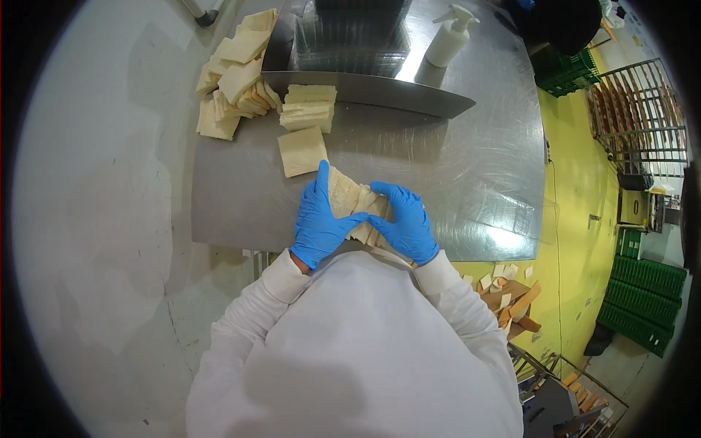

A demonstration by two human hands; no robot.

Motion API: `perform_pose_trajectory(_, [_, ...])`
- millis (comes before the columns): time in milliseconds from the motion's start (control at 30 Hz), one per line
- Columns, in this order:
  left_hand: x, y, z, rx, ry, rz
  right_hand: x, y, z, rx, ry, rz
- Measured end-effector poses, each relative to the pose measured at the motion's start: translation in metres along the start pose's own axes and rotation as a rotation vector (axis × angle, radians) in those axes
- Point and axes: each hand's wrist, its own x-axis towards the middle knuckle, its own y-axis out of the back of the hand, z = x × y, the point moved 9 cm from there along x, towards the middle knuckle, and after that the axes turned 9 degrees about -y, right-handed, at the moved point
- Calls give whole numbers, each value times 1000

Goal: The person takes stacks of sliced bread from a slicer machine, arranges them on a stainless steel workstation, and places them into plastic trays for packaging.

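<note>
Both my hands wear blue gloves at the near edge of a stainless steel table [246,191]. My left hand [323,219] and my right hand [405,222] hold a fanned group of crustless bread slices [358,202] between them, with the thumb tips close together on the near side. Just beyond my left fingertips lies a flat square bread slice [303,151]. Behind it a row of slices [308,107] leans together against a metal divider [383,90]. A loose heap of slices [235,71] fills the table's far left corner.
Beyond the divider stand a white spray bottle [449,41] and stacked clear plastic packaging [350,44]. Bread trimmings [509,301] lie below the table at the right. Farther right are green crates [641,301] and a loaded metal rack [638,115]. Part of a person [567,22] shows at the top right.
</note>
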Motion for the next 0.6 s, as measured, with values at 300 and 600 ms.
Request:
perform_pose_trajectory(300, [-2,-8,-18,1,3,72,2,21,20,478,-49,-35])
perform_pose_trajectory(600, [-18,-32,-36,-468,274,-37,-78,-31,113,1008,-896,-88])
